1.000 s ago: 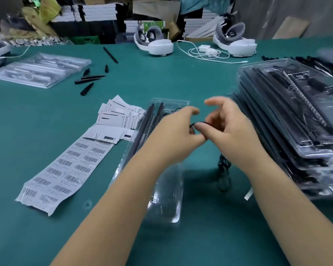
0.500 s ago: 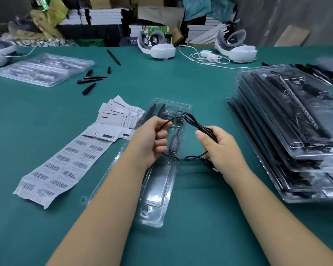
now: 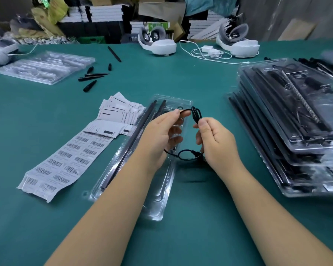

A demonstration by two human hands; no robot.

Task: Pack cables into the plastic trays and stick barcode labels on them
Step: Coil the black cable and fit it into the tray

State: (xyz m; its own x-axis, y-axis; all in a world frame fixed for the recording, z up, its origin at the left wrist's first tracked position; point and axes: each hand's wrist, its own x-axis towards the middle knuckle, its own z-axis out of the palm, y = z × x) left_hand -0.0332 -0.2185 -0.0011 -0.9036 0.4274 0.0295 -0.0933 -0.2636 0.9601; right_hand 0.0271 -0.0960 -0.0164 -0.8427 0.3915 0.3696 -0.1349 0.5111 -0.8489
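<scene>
While both hands hover above the green worktop (image 3: 46, 227), a thin black cable (image 3: 197, 114) is held between them over the upper half of a clear plastic tray (image 3: 158, 208). The left hand (image 3: 161, 131) pinches one end of the cable between thumb and fingertips at the top of the loop. The right hand (image 3: 215, 139) has its fingers curled around the cable, with the thumb pressing a bunched section near the top. A lower run of cable forms a small loop between the two wrists, just above the tray.

The tray lies lengthwise toward the person and carries two long black bars (image 3: 135, 137) along its left side. Left of the tray, a strip of barcode labels (image 3: 65, 156) lies flat on the worktop, with a pile of printed cards (image 3: 119, 110) at its far end. On the right stands a stack of filled trays (image 3: 288, 121). At far left lies another clear tray pack (image 3: 46, 66), with loose black spike parts (image 3: 93, 76) near it. Two white headsets (image 3: 158, 44) and a white charger cord (image 3: 208, 52) rest along the far edge.
</scene>
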